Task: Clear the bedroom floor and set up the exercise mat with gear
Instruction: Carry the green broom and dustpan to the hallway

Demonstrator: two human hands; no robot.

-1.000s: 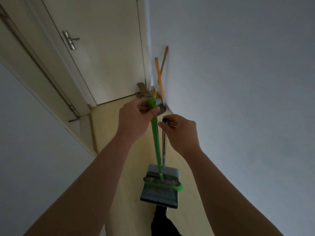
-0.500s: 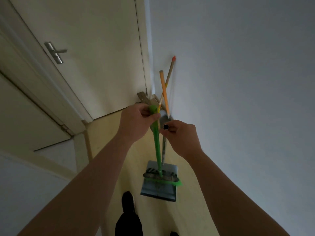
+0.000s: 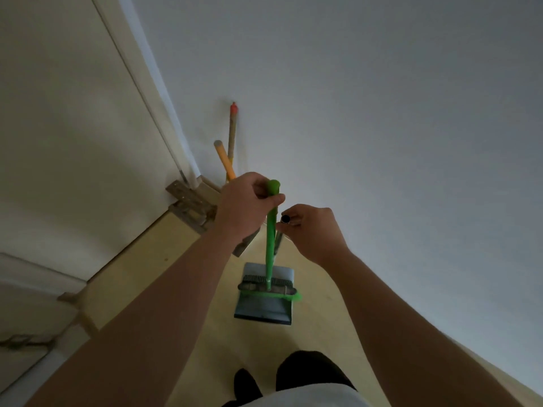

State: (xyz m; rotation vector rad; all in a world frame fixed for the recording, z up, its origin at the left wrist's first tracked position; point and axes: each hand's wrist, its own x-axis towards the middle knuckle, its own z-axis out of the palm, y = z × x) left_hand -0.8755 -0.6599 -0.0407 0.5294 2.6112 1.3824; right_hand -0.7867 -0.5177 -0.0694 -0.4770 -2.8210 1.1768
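Left hand [image 3: 245, 208] grips the green broom [image 3: 270, 236] near its top; right hand [image 3: 311, 233] pinches the dustpan [image 3: 264, 301] handle tip, the shaft mostly hidden behind the broom, its pan low above the floor [image 3: 182, 277].

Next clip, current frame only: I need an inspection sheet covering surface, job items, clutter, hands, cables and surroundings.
Surface: pale yellow floor, a narrow strip between door and wall.
Job's things: green broom upright, its head against the grey dustpan; no mat or gear seen.
Clutter: orange-handled stick and red-capped stick lean in the corner; wooden pieces lie at the door's foot.
Hands: left hand grips the broom's top; right hand holds the dustpan's black-capped handle.
Cables: nothing seen.
Surroundings: door on the left, plain wall on the right.
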